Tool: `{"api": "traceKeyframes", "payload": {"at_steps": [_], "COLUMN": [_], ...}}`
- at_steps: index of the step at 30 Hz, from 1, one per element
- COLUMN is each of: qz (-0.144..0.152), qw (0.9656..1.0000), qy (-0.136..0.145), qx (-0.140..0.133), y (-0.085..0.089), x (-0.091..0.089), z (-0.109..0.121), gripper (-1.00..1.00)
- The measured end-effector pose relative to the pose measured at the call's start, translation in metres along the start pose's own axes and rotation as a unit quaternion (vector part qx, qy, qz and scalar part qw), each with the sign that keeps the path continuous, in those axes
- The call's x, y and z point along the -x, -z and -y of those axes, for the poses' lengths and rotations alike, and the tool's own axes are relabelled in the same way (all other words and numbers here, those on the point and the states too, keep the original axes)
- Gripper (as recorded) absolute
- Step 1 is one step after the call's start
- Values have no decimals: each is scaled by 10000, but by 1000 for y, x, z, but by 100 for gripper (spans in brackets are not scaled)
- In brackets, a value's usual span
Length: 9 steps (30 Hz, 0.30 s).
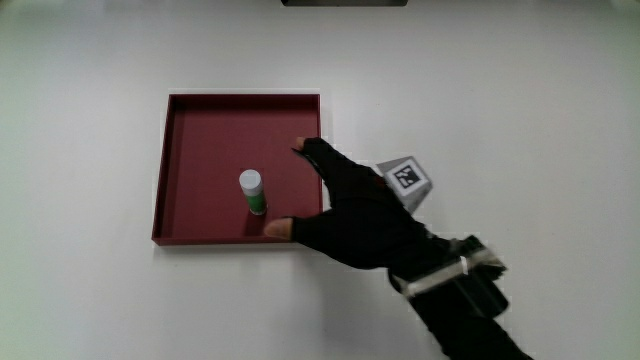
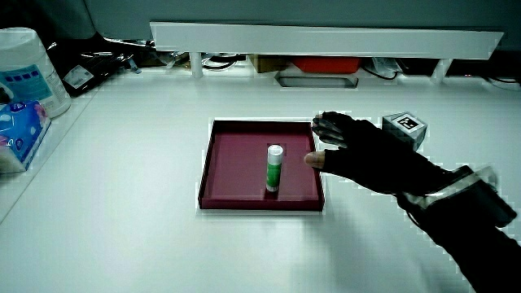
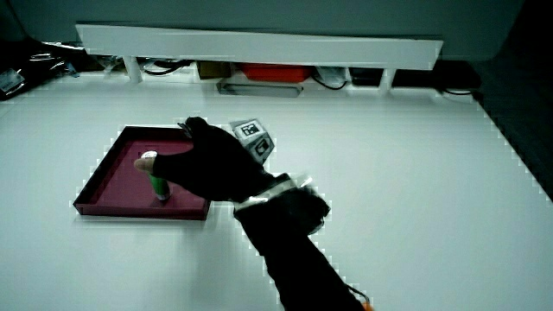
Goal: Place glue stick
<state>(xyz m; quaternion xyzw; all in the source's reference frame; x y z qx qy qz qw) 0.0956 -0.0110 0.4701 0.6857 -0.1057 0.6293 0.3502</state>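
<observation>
A green glue stick with a white cap stands upright in the dark red tray, in the part nearer to the person. Both side views show it too: glue stick, glue stick, tray, tray. The gloved hand hovers over the tray's edge beside the glue stick, fingers spread and holding nothing. A small gap separates its thumb from the stick. The hand and the hand carry the patterned cube on the back.
A low white partition runs along the table's edge farthest from the person. A white canister and a blue packet sit at the table's edge in a side view. Cables and a red object lie under the partition.
</observation>
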Motion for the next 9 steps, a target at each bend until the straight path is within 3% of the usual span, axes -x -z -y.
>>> {"api": "traceKeyframes", "payload": {"at_steps": [1,2,5,6,7,8,9], "qz": [219,321,569,477,784,746,661], "qw": [9996,9995,9981,9982,9960,9958,9963], "qy": [-169,-31,29,179,250,371,238], "qx": [31,59,229,310,346,371,500], "y": [-5,-8,-16,-17,-23,-25,-28], "x": [-2,3,15,21,19,26,27], "z": [2,7,19,25,29,35,39], "gripper": [-100,-100,-100,-100,-100,-100,-100]}}
